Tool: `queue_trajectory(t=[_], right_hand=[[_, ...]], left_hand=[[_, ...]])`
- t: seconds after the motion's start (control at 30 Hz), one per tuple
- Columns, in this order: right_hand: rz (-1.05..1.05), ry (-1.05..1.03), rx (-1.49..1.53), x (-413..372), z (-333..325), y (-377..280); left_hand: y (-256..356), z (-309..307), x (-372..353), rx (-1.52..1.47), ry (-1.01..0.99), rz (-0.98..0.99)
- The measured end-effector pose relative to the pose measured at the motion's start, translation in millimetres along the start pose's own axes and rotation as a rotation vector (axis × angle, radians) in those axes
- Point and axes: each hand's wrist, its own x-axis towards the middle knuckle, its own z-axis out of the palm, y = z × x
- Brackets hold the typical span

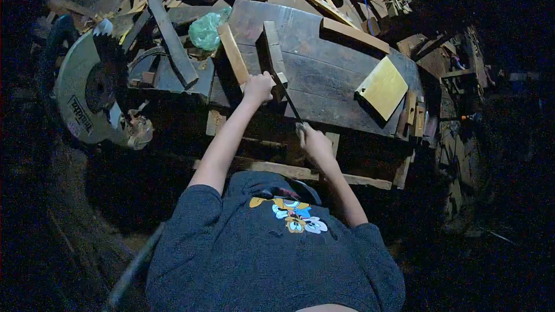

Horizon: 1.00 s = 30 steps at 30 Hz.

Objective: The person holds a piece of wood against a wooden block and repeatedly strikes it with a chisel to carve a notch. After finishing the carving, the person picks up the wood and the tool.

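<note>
My right hand (317,143) is wrapped round the near end of a long, thin, dark tool (293,105) that looks like a file. The tool slants up and left across the bench edge. My left hand (258,88) is closed at its far end, on a small pale piece of wood (281,78) that pokes out beside the fingers. How far the tool touches this wood is hidden. Just beyond my left hand, a light wooden block (233,52) and a greyer block (272,46) lie lengthwise on the workbench (324,81).
On the bench's right lie a pale board (384,88), a long wooden block (354,36) and a wooden hand plane (420,117). At left stands a circular saw machine (87,89) with a toothed blade. A green plastic bag (208,28) and a plank (169,34) are behind it.
</note>
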Motion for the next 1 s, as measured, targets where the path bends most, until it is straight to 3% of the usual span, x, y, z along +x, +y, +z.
queue_trajectory(t=[0.13, 0.2, 0.33, 0.47, 0.6, 0.7, 0.87, 1.0], right_hand=[[0.023, -0.064, -0.067, -14.1, -14.8, 2.8], [0.047, -0.143, 0.01, 18.8, -8.4, -2.8], [-0.052, -0.148, -0.001, 98.9, 23.7, -17.3], [-0.065, -0.066, -0.04, 72.1, 16.5, -8.5], [-0.017, -0.145, -0.033, 4.1, -4.7, 9.2], [-0.056, -0.088, -0.066, 4.2, 5.0, 17.1], [-0.068, -0.043, 0.152, 90.6, 22.4, -16.0], [0.0, -0.12, 0.058, 94.5, 31.3, -10.8]], left_hand=[[3.3, -2.8, -3.3, 0.041, 0.013, 0.011], [3.4, 2.4, -3.8, 0.061, 0.098, 0.013], [0.8, 12.1, 0.0, 0.042, 0.077, -0.019], [2.5, 8.3, -3.8, 0.065, 0.124, -0.026], [6.2, 6.2, -5.0, 0.043, 0.103, -0.057], [5.0, 10.9, -3.6, 0.044, 0.132, -0.057], [3.2, 8.3, -1.6, 0.052, 0.148, -0.022], [2.2, 4.5, -2.1, 0.045, 0.05, -0.078]])
